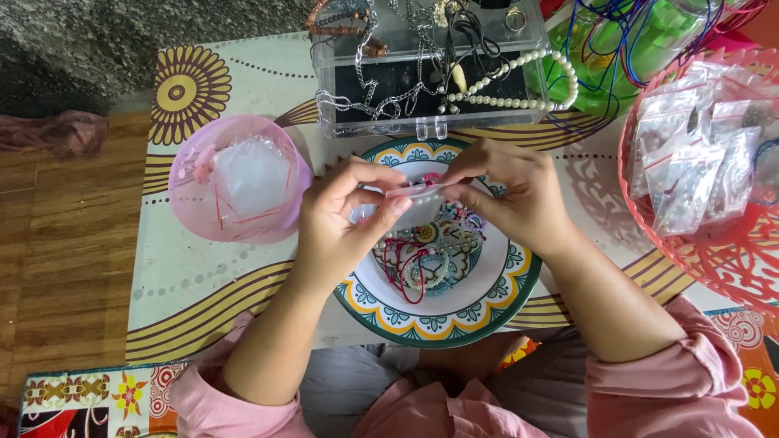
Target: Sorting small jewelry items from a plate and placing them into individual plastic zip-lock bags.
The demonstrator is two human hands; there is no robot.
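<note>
My left hand (341, 219) and my right hand (507, 195) meet above a patterned plate (487, 304). Together they pinch a small clear zip bag (415, 203) by its top edge, left fingers on the left end, right fingers on the right end. The bag hangs over the plate's middle. On the plate lie red cords (403, 264) and small coloured beads (462, 223).
A pink bowl (203, 219) with clear bags stands left of the plate. A clear box (422, 97) with chains and a pearl necklace (519, 81) sits behind it. A red basket (730, 259) of small bags is at the right, a green container (600, 73) beyond.
</note>
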